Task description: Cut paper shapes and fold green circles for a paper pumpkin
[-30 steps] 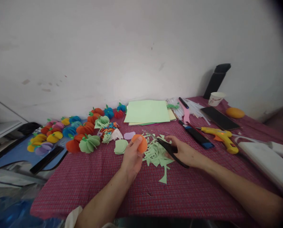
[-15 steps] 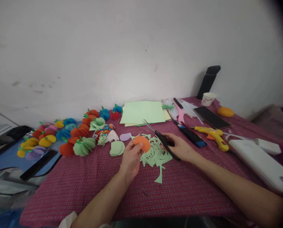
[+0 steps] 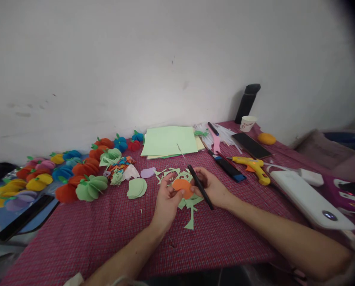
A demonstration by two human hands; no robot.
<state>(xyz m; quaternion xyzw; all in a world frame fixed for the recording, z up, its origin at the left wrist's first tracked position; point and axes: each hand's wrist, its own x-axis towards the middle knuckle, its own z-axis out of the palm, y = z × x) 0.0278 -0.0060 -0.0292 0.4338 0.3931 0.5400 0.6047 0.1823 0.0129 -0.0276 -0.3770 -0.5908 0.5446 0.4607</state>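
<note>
Between thumb and fingers my left hand (image 3: 167,200) pinches an orange paper circle (image 3: 182,188). Black-handled scissors (image 3: 200,186) are gripped in my right hand (image 3: 211,188), blades pointing up and away; their fingers partly hide behind the handles. The tip of my right hand touches or nearly touches the circle's right edge. Beneath both hands lies a heap of pale green paper scraps (image 3: 190,218). Left of it are a stack of cut green paper pieces (image 3: 137,188) and a lilac paper piece (image 3: 148,172).
Colourful paper pumpkins (image 3: 86,167) crowd the left side. Green sheets (image 3: 170,140) lie at the back. To the right are a blue-black cutter-like tool (image 3: 229,169), a yellow glue gun (image 3: 253,167), a phone (image 3: 251,145), a paper cup (image 3: 248,124), a black bottle (image 3: 247,104) and a white power bank-like device (image 3: 308,198).
My right hand has moved in to the orange circle, and the scissors have turned edge-on. My left hand still holds the circle, now lower. The whole view has shifted to the right.
</note>
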